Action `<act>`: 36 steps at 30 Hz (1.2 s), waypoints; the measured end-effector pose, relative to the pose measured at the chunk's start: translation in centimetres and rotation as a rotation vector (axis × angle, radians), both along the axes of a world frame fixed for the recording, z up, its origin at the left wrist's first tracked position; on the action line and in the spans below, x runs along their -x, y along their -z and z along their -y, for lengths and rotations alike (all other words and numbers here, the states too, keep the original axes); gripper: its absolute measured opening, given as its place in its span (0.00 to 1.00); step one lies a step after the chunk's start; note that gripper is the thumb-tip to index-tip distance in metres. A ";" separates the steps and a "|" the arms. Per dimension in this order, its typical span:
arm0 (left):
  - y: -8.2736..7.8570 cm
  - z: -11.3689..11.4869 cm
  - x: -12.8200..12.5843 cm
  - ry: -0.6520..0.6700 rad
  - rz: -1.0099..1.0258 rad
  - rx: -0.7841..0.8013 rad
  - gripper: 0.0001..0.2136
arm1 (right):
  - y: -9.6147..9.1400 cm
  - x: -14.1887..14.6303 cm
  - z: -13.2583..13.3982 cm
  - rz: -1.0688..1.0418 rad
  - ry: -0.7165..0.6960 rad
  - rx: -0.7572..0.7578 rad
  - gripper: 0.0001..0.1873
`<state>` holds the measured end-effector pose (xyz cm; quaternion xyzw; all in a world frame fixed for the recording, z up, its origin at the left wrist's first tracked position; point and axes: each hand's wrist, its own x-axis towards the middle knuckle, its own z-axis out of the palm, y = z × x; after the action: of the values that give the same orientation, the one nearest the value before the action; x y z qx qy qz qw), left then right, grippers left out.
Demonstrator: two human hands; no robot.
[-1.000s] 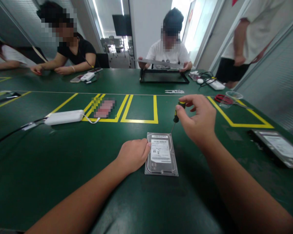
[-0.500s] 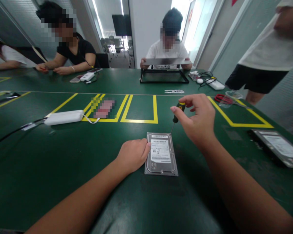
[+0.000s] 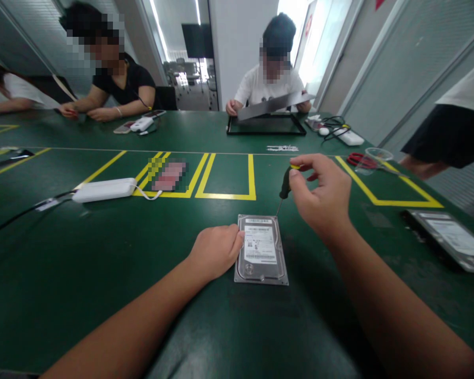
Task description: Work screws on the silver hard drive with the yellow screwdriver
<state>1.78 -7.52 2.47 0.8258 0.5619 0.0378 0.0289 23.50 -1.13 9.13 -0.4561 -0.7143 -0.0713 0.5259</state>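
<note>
A silver hard drive [image 3: 260, 247] with a white label lies flat on the green table [image 3: 161, 337]. My left hand [image 3: 216, 251] grips its left edge, the thumb resting at the side of the label. In my right hand [image 3: 322, 192] is a small screwdriver [image 3: 285, 184] with a dark green handle and yellow end, pinched at the top between thumb and fingers. The screwdriver leans slightly, and its tip meets the drive's far right corner. Any screw under the tip is too small to make out.
Another hard drive [image 3: 452, 237] lies at the right, near red-handled scissors [image 3: 361, 160] and a clear plastic cup [image 3: 373, 158]. A white power bank [image 3: 105, 190] with cables sits at the left. Across the table, a person holds a flat panel [image 3: 274, 106] over a black frame [image 3: 266, 132].
My right thumb and fingers have shifted round the screwdriver's handle while its tip stays at the same corner. Across the table the panel has tilted, and the standing person has moved right.
</note>
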 end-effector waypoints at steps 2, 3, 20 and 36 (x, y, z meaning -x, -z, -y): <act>0.0 0.0 0.0 0.000 0.000 0.002 0.21 | 0.0 0.0 0.0 -0.026 -0.013 0.019 0.09; -0.1 0.0 0.0 -0.001 0.002 0.002 0.21 | 0.0 0.0 0.0 -0.039 -0.020 0.030 0.09; -0.1 0.0 -0.1 -0.009 -0.012 0.008 0.21 | -0.2 -0.1 -0.1 -0.024 -0.056 0.045 0.07; -0.1 0.0 0.0 -0.004 0.002 0.012 0.21 | -0.2 0.0 -0.1 -0.047 -0.027 0.014 0.05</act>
<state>1.82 -7.50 2.57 0.8244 0.5639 0.0354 0.0343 23.53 -1.05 9.36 -0.4516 -0.7084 -0.0481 0.5404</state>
